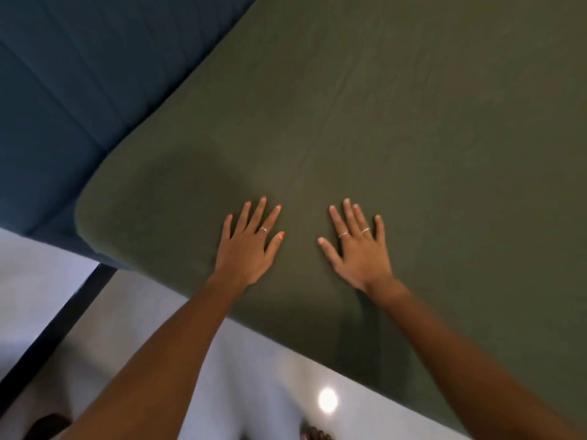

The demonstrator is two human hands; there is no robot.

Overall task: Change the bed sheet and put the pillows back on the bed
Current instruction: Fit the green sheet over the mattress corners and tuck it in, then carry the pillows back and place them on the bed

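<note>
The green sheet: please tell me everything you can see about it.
The green sheet is a plain olive cloth, matte, cotton by its look. It lies stretched over the mattress, wrapping the rounded corner at the left and going down over the near side. Faint fold lines run across the top, and a few small wrinkles show near the right wrist. The left hand and the right hand rest flat on it, fingers spread, near the front edge. The blue headboard borders it at the left. No pillows are in view.

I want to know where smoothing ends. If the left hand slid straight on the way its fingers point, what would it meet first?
Only more green sheet; the left hand meets nothing else within the picture.
</note>
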